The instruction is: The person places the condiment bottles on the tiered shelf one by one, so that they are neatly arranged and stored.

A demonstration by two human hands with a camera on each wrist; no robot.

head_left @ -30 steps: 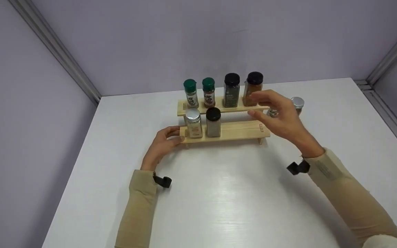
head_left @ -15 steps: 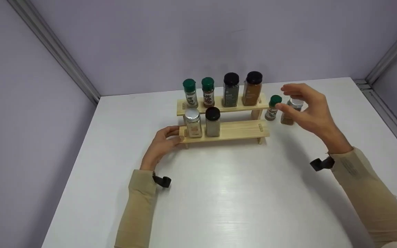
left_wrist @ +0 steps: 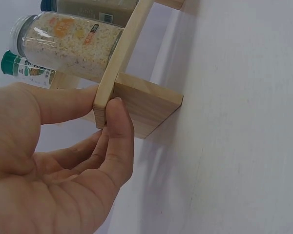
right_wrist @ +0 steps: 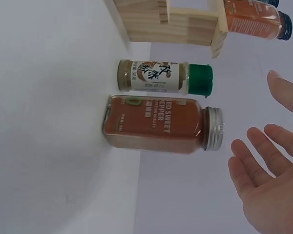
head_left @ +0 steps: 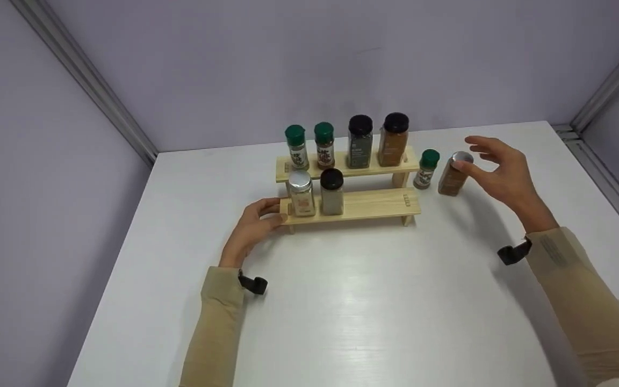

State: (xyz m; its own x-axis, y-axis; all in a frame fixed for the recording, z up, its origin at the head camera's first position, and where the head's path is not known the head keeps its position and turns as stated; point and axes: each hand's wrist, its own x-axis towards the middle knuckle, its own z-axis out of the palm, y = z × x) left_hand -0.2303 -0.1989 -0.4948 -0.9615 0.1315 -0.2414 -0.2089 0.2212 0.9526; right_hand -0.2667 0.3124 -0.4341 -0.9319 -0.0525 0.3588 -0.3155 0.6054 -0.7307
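My left hand pinches the left end of the lower shelf of a two-tier wooden spice rack. In the left wrist view its thumb and fingertips meet the board's end, close to a silver-lidded jar of pale flakes. Over to the right, my right hand hovers with spread fingers by a silver-lidded jar of red sweet pepper. The right wrist view shows a gap between the fingers and that pepper jar. A small green-capped spice bottle stands between it and the rack.
The upper shelf bears two green-capped bottles and two black-capped jars. A black-capped jar stands beside the flake jar on the lower shelf. The white table meets a pale wall behind the rack.
My right hand has moved rightward from the upper shelf's right end to the red sweet pepper jar, uncovering the green-capped bottle. My left hand keeps its grip on the rack.
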